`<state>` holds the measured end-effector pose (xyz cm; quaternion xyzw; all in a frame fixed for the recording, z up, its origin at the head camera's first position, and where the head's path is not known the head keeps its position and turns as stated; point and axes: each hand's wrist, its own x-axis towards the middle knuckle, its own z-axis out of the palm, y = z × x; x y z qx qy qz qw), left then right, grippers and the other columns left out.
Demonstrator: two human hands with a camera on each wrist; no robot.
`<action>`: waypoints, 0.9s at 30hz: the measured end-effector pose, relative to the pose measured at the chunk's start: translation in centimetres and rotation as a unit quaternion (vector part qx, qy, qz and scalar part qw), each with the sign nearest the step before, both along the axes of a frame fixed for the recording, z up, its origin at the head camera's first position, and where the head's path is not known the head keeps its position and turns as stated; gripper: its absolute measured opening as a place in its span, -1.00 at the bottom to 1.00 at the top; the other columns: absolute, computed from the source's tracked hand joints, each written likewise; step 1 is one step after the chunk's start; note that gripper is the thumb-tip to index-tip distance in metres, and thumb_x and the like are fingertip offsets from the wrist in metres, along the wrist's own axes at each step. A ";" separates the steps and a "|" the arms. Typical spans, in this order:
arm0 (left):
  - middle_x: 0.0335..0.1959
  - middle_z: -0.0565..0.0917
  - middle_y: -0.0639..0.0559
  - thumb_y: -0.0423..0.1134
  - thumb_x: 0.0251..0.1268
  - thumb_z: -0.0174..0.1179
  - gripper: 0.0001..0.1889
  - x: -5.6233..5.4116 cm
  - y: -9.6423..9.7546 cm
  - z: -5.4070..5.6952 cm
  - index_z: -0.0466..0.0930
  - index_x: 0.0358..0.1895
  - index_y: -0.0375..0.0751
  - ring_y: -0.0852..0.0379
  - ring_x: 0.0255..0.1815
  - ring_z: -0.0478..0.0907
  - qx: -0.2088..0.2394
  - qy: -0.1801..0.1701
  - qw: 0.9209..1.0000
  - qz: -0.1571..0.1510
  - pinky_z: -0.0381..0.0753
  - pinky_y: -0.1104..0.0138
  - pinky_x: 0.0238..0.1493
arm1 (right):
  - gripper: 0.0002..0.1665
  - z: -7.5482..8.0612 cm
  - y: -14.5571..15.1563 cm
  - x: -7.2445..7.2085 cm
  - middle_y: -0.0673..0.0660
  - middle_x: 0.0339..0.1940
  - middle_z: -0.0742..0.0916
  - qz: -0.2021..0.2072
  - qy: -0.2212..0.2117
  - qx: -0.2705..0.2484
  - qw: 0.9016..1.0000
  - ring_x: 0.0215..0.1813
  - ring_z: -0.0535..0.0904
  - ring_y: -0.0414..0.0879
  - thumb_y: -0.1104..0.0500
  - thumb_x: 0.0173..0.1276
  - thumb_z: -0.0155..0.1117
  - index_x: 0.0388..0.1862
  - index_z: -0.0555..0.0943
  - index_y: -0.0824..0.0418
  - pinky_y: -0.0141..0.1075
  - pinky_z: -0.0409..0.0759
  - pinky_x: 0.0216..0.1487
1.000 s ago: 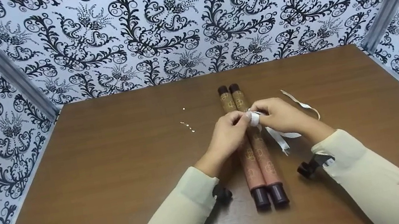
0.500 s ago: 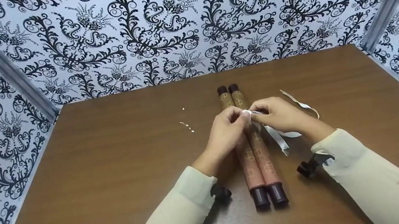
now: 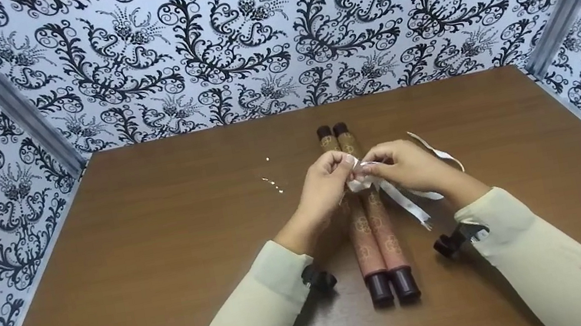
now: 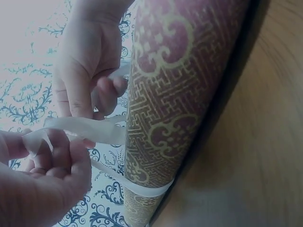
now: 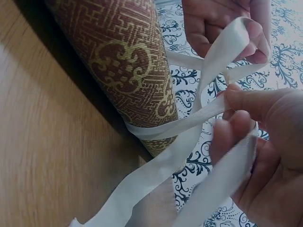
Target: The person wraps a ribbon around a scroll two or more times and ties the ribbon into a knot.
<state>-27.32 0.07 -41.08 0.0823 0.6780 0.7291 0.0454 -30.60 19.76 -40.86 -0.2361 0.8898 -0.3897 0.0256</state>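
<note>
Side by side on the table lie two scroll-like rolls (image 3: 364, 236) in reddish-brown cloth with gold patterns and dark end caps. White ribbon (image 5: 142, 182) circles the roll (image 5: 120, 68) seen in the right wrist view, and bands it in the left wrist view too. Above the rolls my left hand (image 3: 323, 186) pinches a bent stretch of ribbon between thumb and fingers. Close on its right, my right hand (image 3: 407, 166) pinches another stretch near the crossing. Fingers partly hide that crossing. A loose ribbon tail (image 3: 407, 205) hangs down to the right of the rolls.
A thin white strip (image 3: 437, 149) lies curved behind my right hand; whether it joins the ribbon I cannot tell. Small white specks (image 3: 273, 184) dot the wooden table (image 3: 178, 236) on the left. Patterned panels (image 3: 256, 37) wall the back and sides.
My left fingers have drawn slightly left and up, away from the right ones. The white loop between the hands has altered and now shows below the fingertips. The ribbon tail has shifted slightly right.
</note>
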 end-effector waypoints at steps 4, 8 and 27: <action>-0.48 0.53 0.03 -0.30 0.62 0.04 -0.84 0.0 0.2 0.1 0.55 -0.15 -0.31 0.22 -0.59 0.54 0.044 -0.032 0.998 -0.007 0.65 0.38 -0.52 | -0.86 0.0 0.0 -0.2 0.07 -0.20 0.82 -0.002 0.017 0.004 1.000 -0.15 0.64 -0.10 0.16 0.51 0.32 -0.15 0.79 0.13 -0.27 0.59 -0.09; -0.53 0.52 0.06 -0.28 0.58 0.10 -0.83 0.1 -0.1 0.8 0.60 -0.18 -0.29 0.23 -0.60 0.43 -0.012 -0.016 1.000 -0.002 0.42 0.45 -0.59 | -0.85 -0.1 0.3 -0.4 0.06 -0.19 0.82 -0.003 0.023 0.013 1.000 -0.13 0.64 -0.08 0.12 0.51 0.32 -0.15 0.80 0.11 -0.22 0.59 -0.06; -0.47 0.58 0.13 -0.17 0.44 0.30 -0.82 -0.4 -7.0 5.0 0.74 -0.29 -0.19 0.19 -0.44 0.40 -0.392 0.094 0.913 -0.058 0.38 0.36 -0.32 | -0.78 -0.1 0.7 -0.4 0.14 -0.25 0.81 0.024 -0.051 -0.028 0.998 -0.19 0.61 -0.10 0.06 0.48 0.37 -0.10 0.80 0.17 -0.38 0.55 -0.14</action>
